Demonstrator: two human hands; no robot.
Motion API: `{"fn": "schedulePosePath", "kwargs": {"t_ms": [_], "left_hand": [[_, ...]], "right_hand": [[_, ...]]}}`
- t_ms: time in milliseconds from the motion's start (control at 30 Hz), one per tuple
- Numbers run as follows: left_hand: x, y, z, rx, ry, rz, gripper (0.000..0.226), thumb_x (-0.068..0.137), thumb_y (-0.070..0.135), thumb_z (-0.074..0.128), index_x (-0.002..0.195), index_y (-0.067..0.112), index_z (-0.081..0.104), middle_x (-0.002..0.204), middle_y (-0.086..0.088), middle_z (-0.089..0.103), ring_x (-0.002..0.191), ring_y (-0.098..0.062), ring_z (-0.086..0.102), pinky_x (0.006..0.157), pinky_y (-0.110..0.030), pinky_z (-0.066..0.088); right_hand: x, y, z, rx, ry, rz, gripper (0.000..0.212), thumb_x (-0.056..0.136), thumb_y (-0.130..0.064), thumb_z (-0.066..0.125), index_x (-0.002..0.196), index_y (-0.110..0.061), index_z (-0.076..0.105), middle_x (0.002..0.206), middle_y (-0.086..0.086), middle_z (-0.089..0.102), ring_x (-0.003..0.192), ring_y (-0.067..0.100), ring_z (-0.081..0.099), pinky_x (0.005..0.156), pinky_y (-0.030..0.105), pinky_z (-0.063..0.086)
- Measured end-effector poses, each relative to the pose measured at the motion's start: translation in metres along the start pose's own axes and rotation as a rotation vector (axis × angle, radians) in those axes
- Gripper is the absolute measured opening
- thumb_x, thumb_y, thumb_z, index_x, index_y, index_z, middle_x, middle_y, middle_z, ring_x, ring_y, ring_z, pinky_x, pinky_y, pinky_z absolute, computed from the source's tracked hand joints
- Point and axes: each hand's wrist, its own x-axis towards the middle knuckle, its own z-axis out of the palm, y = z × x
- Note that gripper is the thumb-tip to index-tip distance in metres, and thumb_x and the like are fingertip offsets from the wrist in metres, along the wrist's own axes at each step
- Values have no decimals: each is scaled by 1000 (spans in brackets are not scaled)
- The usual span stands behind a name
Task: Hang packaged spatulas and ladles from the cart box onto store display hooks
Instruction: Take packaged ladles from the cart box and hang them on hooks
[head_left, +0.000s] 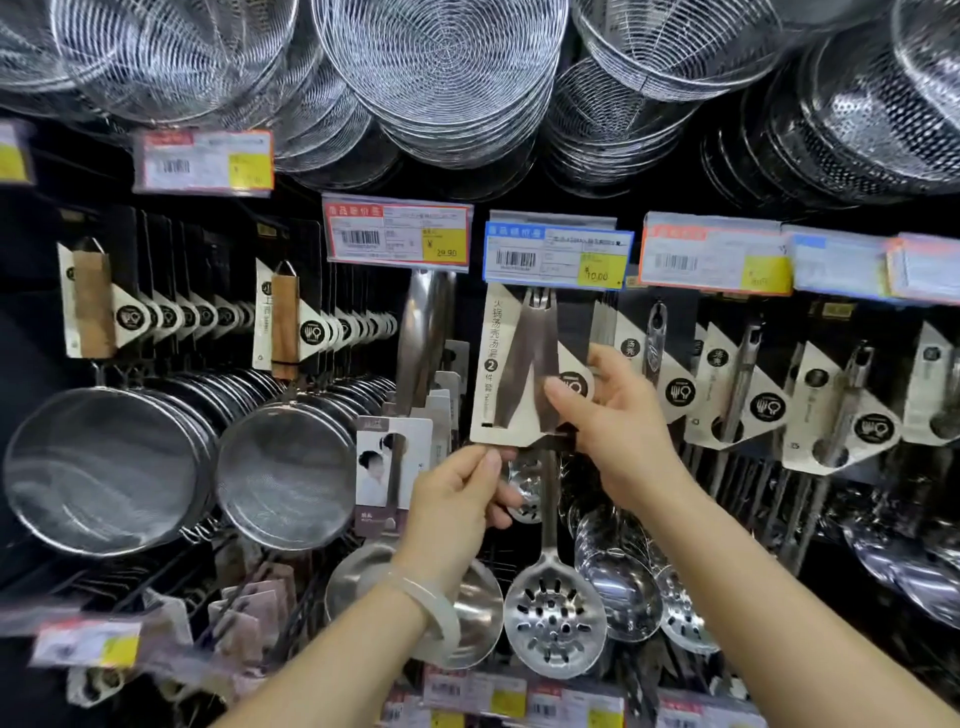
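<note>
Ladle set card (506, 364): hanging under the blue price tag (558, 254) — slotted ladle (555, 621) dangling below.
Left hand (457, 499): pinching the card's bottom edge.
Right hand (613, 415): gripping the card's right side — thumb on its front.

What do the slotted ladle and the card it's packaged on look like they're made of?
Slotted ladle: looks like polished stainless steel, going by its bright mirror-like reflections.
Backing card: seems matte white printed cardboard; flat, stiff, no glare. Left hand and right hand hold it.
</note>
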Motion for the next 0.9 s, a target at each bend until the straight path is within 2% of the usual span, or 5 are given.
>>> {"fn": "schedulePosePath", "kwargs": {"t_ms": [133, 300, 500, 633, 900], "left_hand": [[4, 1, -3, 27, 21, 1, 25, 95, 18, 46, 81, 22, 66, 52, 7, 61, 43, -3, 49, 44, -9, 38], [7, -3, -7, 75, 25, 3, 26, 95, 19, 45, 78, 24, 65, 54, 7, 62, 45, -3, 49, 48, -10, 41], [-1, -10, -1, 81, 13, -28, 31, 95, 21, 46, 70, 26, 64, 56, 6, 62, 47, -4, 51, 56, -18, 44], [-7, -9, 0, 51, 23, -39, 31, 95, 20, 46, 71, 26, 64, 56, 6, 61, 46, -4, 50, 52, -16, 43], [-14, -4, -3, -32, 66, -60, 28, 95, 17, 46, 80, 23, 69, 53, 5, 59, 42, -3, 48, 41, -9, 37]], "right_hand": [[2, 0, 5, -6, 4, -25, 31, 87, -1, 57, 88, -32, 57, 80, -13, 70, 75, 7, 66, 74, 34, 56], [1, 5, 7, -29, 3, -1, 29, 87, -1, 57, 86, -30, 56, 78, -8, 67, 74, 13, 62, 75, 41, 53], [-8, 6, 1, -91, -6, 13, 27, 87, -5, 57, 90, -32, 57, 95, 3, 69, 89, 26, 66, 85, 55, 52], [-10, 3, 0, -95, -12, 11, 25, 87, -5, 57, 92, -30, 58, 97, 6, 69, 88, 26, 66, 84, 54, 53], [-9, 0, 6, -106, -24, 23, 21, 86, -5, 58, 87, -26, 57, 79, 0, 65, 71, 14, 60, 70, 40, 52]]}}
